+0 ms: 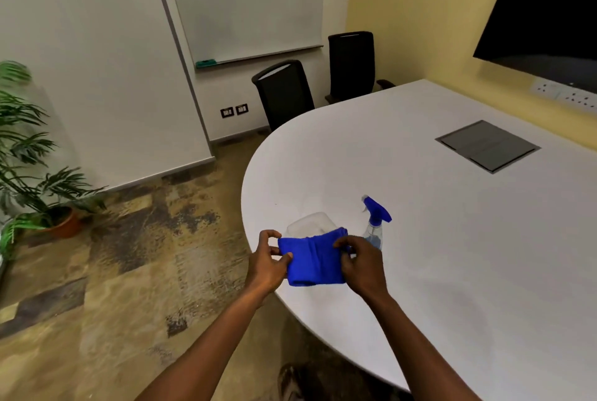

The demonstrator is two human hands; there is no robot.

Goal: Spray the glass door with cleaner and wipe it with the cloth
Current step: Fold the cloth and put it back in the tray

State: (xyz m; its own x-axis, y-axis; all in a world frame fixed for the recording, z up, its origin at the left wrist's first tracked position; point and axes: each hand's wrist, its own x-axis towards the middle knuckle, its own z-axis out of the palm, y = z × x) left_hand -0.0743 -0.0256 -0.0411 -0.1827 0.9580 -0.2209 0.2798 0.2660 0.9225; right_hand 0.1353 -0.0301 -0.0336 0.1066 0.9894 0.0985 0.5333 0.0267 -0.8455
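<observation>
A folded blue cloth is held just above the near rounded end of the white table. My left hand pinches its left edge and my right hand grips its right edge. A clear spray bottle with a blue trigger head stands upright on the table just behind my right hand. No glass door shows plainly; a faint glass panel at the far left, near the plant, may be part of one.
A clear plastic container sits on the table behind the cloth. Two black chairs stand at the table's far end below a whiteboard. A potted plant stands on the floor at the left. A grey cable hatch is set into the tabletop.
</observation>
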